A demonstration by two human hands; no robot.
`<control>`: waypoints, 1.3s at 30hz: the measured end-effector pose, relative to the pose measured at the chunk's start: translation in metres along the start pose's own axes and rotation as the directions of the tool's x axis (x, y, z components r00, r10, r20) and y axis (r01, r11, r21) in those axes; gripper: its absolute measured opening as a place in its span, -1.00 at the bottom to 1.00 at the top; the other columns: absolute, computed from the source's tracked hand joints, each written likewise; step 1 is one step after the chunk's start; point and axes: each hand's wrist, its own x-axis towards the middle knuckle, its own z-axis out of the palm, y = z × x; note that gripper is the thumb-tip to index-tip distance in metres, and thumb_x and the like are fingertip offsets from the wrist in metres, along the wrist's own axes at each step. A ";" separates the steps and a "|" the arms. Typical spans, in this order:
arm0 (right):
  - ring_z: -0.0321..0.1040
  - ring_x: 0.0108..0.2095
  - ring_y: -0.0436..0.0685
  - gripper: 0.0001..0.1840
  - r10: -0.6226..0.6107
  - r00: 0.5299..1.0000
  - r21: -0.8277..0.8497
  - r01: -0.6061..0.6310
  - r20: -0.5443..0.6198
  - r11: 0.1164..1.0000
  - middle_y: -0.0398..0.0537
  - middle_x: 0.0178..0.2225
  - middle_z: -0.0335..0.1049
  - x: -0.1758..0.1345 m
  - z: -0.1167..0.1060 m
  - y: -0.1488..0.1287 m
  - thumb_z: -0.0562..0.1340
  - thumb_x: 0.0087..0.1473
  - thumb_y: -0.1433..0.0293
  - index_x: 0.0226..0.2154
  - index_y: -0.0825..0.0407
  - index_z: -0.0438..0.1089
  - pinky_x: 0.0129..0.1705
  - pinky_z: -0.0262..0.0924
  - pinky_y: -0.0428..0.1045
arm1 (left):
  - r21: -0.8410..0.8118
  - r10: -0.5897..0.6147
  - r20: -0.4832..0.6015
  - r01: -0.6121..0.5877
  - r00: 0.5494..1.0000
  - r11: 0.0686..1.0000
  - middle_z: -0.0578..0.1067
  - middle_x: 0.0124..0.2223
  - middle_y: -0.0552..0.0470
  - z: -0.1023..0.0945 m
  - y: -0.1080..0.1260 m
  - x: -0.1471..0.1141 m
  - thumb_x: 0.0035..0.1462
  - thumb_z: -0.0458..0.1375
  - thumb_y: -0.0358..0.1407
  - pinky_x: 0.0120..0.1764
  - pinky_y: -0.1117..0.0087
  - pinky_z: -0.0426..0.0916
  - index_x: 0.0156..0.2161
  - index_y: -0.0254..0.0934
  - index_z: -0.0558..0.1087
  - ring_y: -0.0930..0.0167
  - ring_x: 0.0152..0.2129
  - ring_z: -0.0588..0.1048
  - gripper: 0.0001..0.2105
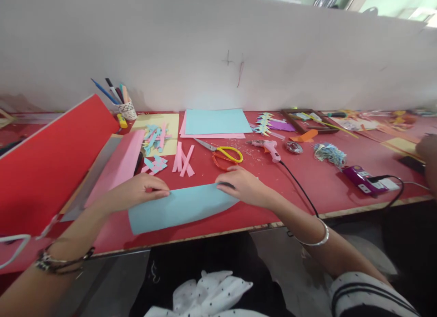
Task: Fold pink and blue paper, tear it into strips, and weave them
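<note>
A light blue sheet of paper point(184, 210) is held at a slant near the table's front edge, its lower edge curving. My left hand point(134, 192) pinches its upper edge toward the left end. At the upper right, my right hand point(247, 185) is closed on the same sheet; a small dark thing shows by its fingers, too unclear to name. Just beyond this hand lie scissors point(228, 154) with yellow and orange handles. Pink paper strips point(184, 160) rest beyond the sheet, with blue and pink cut pieces point(155, 164) to their left.
A pink glue gun point(271, 149) lies right of the scissors, its cord running over the front edge. A purple power strip point(364, 180) sits farther right. Blue sheets point(218, 121) lie at the back. A red board point(51, 167) leans at left. Another person's hand point(428, 148) is at far right.
</note>
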 end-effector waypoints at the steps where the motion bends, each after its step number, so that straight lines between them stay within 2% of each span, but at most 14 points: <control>1: 0.25 -0.45 -0.02 -0.77 0.008 1.000 0.017 -0.009 0.023 1.000 -0.10 -0.47 0.38 0.003 0.001 -0.001 0.01 0.11 0.39 -0.42 0.08 0.34 -0.30 0.01 -0.10 | 0.045 -0.007 -0.013 0.007 1.000 0.999 0.45 -0.45 0.06 0.000 0.002 0.001 0.10 -0.11 -0.09 -0.39 0.51 0.18 -0.49 -0.30 0.40 0.48 -0.50 0.35 -0.62; 5: 0.13 -0.54 -0.07 -0.77 -0.005 0.999 0.083 0.002 0.037 0.997 -0.16 -0.54 0.29 0.012 0.003 -0.007 0.03 0.10 0.36 -0.45 0.10 0.32 -0.48 -0.11 -0.16 | 0.179 0.087 -0.157 -0.058 0.984 0.982 0.51 -0.32 0.05 0.010 0.022 0.009 0.12 -0.15 -0.17 -0.33 0.50 0.22 -0.33 -0.25 0.44 0.45 -0.39 0.43 -0.66; 8: 0.05 -0.58 -0.10 -0.77 -0.059 0.998 0.126 0.058 0.001 0.990 -0.21 -0.60 0.18 0.017 0.005 -0.014 0.04 0.09 0.37 -0.52 0.10 0.27 -0.52 -0.17 -0.16 | 0.309 0.236 -0.280 -0.146 0.931 0.940 0.50 -0.48 0.07 0.027 0.040 0.021 0.10 -0.16 -0.30 -0.48 0.53 0.20 -0.43 -0.27 0.41 0.49 -0.55 0.42 -0.70; 11: -0.01 -0.62 -0.13 -0.74 -0.066 0.996 0.205 0.076 -0.055 0.976 -0.27 -0.65 0.05 0.020 0.007 -0.018 0.05 0.07 0.38 -0.61 0.10 0.18 -0.54 -0.18 -0.18 | 0.561 0.445 -0.429 -0.155 0.786 0.813 0.36 -0.68 0.12 0.038 0.048 0.031 0.04 -0.13 -0.41 -0.63 0.50 0.07 -0.58 -0.28 0.32 0.52 -0.74 0.30 -0.73; 13: -0.02 -0.62 -0.14 -0.74 -0.053 0.996 0.267 0.072 -0.078 0.961 -0.28 -0.66 0.02 0.018 0.005 -0.018 0.06 0.05 0.39 -0.62 0.09 0.15 -0.54 -0.16 -0.19 | 0.694 0.585 -0.449 -0.149 0.675 0.704 0.28 -0.75 0.16 0.040 0.048 0.034 -0.01 -0.12 -0.48 -0.64 0.49 0.03 -0.65 -0.27 0.26 0.53 -0.79 0.22 -0.74; 14: -0.02 -0.62 -0.14 -0.75 -0.041 0.996 0.296 0.063 -0.082 0.953 -0.28 -0.66 0.03 0.017 0.004 -0.018 0.06 0.05 0.40 -0.62 0.09 0.15 -0.54 -0.15 -0.19 | 0.740 0.634 -0.442 -0.142 0.634 0.658 0.25 -0.77 0.17 0.039 0.047 0.034 -0.03 -0.11 -0.50 -0.64 0.49 0.02 -0.67 -0.27 0.24 0.53 -0.80 0.19 -0.74; 16: -0.02 -0.62 -0.14 -0.77 -0.011 0.997 0.344 0.038 -0.081 0.938 -0.28 -0.66 0.04 0.014 0.001 -0.018 0.05 0.04 0.41 -0.61 0.10 0.16 -0.54 -0.14 -0.20 | 0.791 0.683 -0.415 -0.134 0.601 0.597 0.23 -0.78 0.18 0.036 0.044 0.032 -0.06 -0.10 -0.53 -0.63 0.50 0.02 -0.68 -0.27 0.22 0.54 -0.80 0.16 -0.74; 21: -0.02 -0.61 -0.13 -0.76 0.012 0.998 0.385 0.013 -0.060 0.923 -0.27 -0.65 0.06 0.003 -0.008 -0.012 0.04 0.03 0.39 -0.61 0.10 0.16 -0.53 -0.11 -0.19 | 0.816 0.674 -0.380 -0.115 0.633 0.567 0.25 -0.77 0.18 0.027 0.032 0.021 -0.06 -0.11 -0.53 -0.60 0.49 0.03 -0.67 -0.26 0.24 0.54 -0.78 0.17 -0.73; 26: -0.02 -0.61 -0.13 -0.76 0.073 0.997 0.383 -0.053 -0.039 0.922 -0.27 -0.65 0.06 -0.013 -0.019 -0.001 0.03 0.03 0.38 -0.61 0.09 0.15 -0.54 -0.10 -0.19 | 0.806 0.592 -0.433 -0.003 0.680 0.592 0.22 -0.79 0.16 0.023 0.007 -0.001 -0.01 -0.14 -0.46 -0.62 0.48 0.00 -0.69 -0.24 0.23 0.53 -0.79 0.16 -0.70; 29: -0.02 -0.61 -0.13 -0.76 0.097 0.995 0.364 -0.081 -0.026 0.928 -0.26 -0.66 0.04 -0.024 -0.026 0.008 0.03 0.03 0.37 -0.61 0.09 0.15 -0.55 -0.09 -0.19 | 0.738 0.496 -0.482 0.030 0.722 0.674 0.17 -0.80 0.17 0.019 -0.012 -0.020 -0.01 -0.12 -0.42 -0.63 0.46 -0.05 -0.69 -0.23 0.20 0.52 -0.80 0.14 -0.73; 32: 0.00 -0.61 -0.12 -0.76 0.098 0.994 0.346 -0.074 -0.052 0.935 -0.25 -0.65 0.08 -0.031 -0.031 0.017 0.04 0.03 0.37 -0.61 0.09 0.17 -0.55 -0.07 -0.19 | 0.621 0.385 -0.596 0.100 0.705 0.777 0.16 -0.77 0.19 0.014 -0.023 -0.035 -0.02 -0.13 -0.43 -0.64 0.45 -0.07 -0.66 -0.22 0.16 0.53 -0.80 0.14 -0.77; 34: 0.06 -0.60 -0.11 -0.75 0.059 0.997 0.317 -0.038 -0.056 0.948 -0.22 -0.63 0.16 -0.031 -0.030 0.018 0.04 0.05 0.35 -0.58 0.09 0.21 -0.52 -0.03 -0.19 | 0.521 0.306 -0.686 0.153 0.660 0.839 0.22 -0.72 0.20 0.013 -0.018 -0.038 0.02 -0.14 -0.42 -0.61 0.47 -0.01 -0.62 -0.21 0.15 0.53 -0.76 0.19 -0.77; 36: 0.14 -0.55 -0.08 -0.74 -0.026 0.998 0.263 0.040 -0.056 0.964 -0.17 -0.58 0.25 -0.025 -0.025 0.015 0.03 0.08 0.34 -0.55 0.09 0.26 -0.46 0.02 -0.17 | 0.463 0.284 -0.710 0.123 0.645 0.878 0.36 -0.58 0.15 0.014 -0.002 -0.032 0.09 -0.15 -0.38 -0.49 0.48 0.13 -0.51 -0.20 0.22 0.49 -0.62 0.32 -0.80; 39: 0.20 -0.48 -0.04 -0.72 -0.177 0.982 0.163 0.186 -0.069 0.969 -0.10 -0.51 0.35 -0.012 -0.017 0.006 0.00 0.11 0.34 -0.49 0.09 0.31 -0.35 0.06 -0.13 | 0.492 0.374 -0.535 -0.081 0.758 0.867 0.46 -0.26 -0.05 0.020 0.034 -0.011 0.14 -0.18 -0.30 -0.31 0.41 0.23 -0.20 -0.30 0.30 0.39 -0.32 0.40 -0.75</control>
